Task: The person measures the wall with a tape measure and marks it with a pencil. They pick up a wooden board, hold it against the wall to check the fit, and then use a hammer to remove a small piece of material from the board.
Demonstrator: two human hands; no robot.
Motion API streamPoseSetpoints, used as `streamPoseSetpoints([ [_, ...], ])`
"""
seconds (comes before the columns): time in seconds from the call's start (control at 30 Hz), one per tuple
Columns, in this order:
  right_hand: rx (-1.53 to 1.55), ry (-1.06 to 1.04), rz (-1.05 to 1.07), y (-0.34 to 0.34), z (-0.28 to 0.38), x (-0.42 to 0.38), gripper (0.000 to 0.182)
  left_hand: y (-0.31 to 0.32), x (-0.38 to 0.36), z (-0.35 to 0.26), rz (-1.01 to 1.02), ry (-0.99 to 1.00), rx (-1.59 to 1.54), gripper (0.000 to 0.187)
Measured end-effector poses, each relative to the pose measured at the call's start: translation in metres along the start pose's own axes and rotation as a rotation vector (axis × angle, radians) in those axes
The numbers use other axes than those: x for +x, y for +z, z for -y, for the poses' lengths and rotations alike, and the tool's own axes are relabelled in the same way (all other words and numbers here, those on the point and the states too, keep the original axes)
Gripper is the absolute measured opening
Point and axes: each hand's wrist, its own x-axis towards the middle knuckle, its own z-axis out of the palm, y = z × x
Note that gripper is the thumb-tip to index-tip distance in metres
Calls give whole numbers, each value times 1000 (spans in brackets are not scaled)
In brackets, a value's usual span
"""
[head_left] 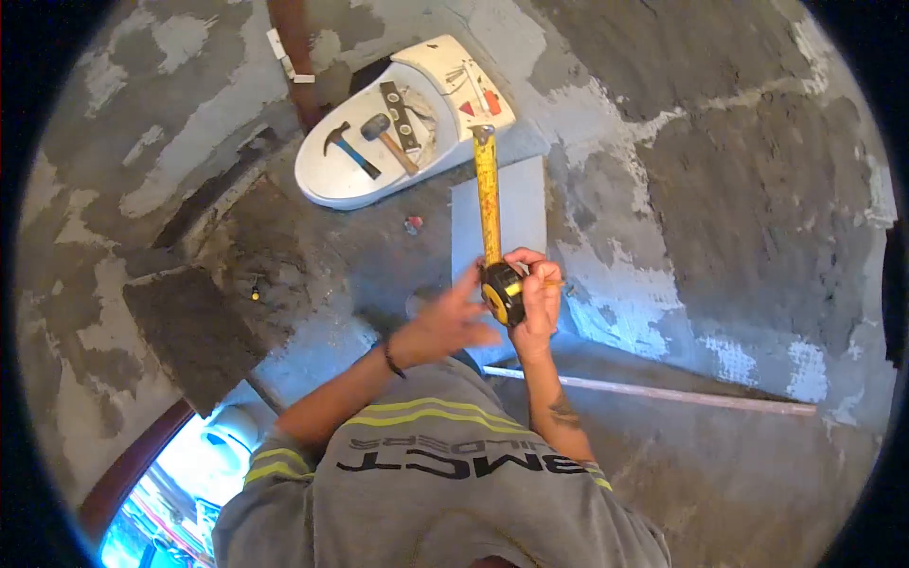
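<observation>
My right hand (535,301) grips a black and yellow tape measure (503,293) by its case. A thin orange stick, like a pencil (551,284), pokes out between its fingers. The yellow blade (488,194) is pulled out and points away from me, its metal hook near the edge of a white toilet-shaped fixture (327,189). My left hand (443,322), blurred by motion, is just left of the case with its fingers apart, the fingertips right by the base of the blade. Beneath the blade lies a pale grey panel (524,213).
On the white fixture rest a claw hammer (353,151), a mallet (388,142), a spirit level (400,115) and several small tools. A long pale strip (663,391) lies at the right. Rough, patchily plastered surfaces surround me. A doorway (180,473) opens at lower left.
</observation>
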Motion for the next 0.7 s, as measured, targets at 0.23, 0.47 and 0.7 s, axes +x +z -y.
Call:
streamPoseSetpoints([
  [0.23,-560,-296,144,10,1,17,28,8,15,-15,-50,86,-44,61],
  [0.47,-471,-261,159,17,15,18,26,34,5,-20,-86,-23,-201,48],
  [0.7,-207,-374,-219,9,15,43,25,31,19,-23,-263,-2,-173,54],
])
